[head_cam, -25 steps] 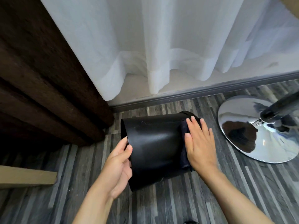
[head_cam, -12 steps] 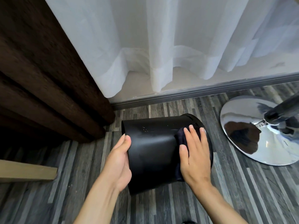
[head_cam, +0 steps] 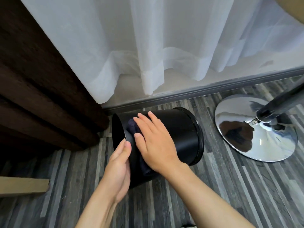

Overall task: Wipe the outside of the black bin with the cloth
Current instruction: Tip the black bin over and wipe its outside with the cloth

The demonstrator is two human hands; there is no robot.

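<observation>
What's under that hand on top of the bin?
A dark cloth lies under the right hand, pressed flat on the bin. Only its edges peek out past the fingers and wrist; the middle is covered by the palm.

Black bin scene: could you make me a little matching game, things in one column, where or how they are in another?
Things:
1. black bin
2. cloth
3. left hand
4. chrome base

States:
A. pressed under the right hand
B. lying on its side
C. standing right of the bin
D. steadying the bin's left end

Pairs: 1-B, 2-A, 3-D, 4-C
</observation>
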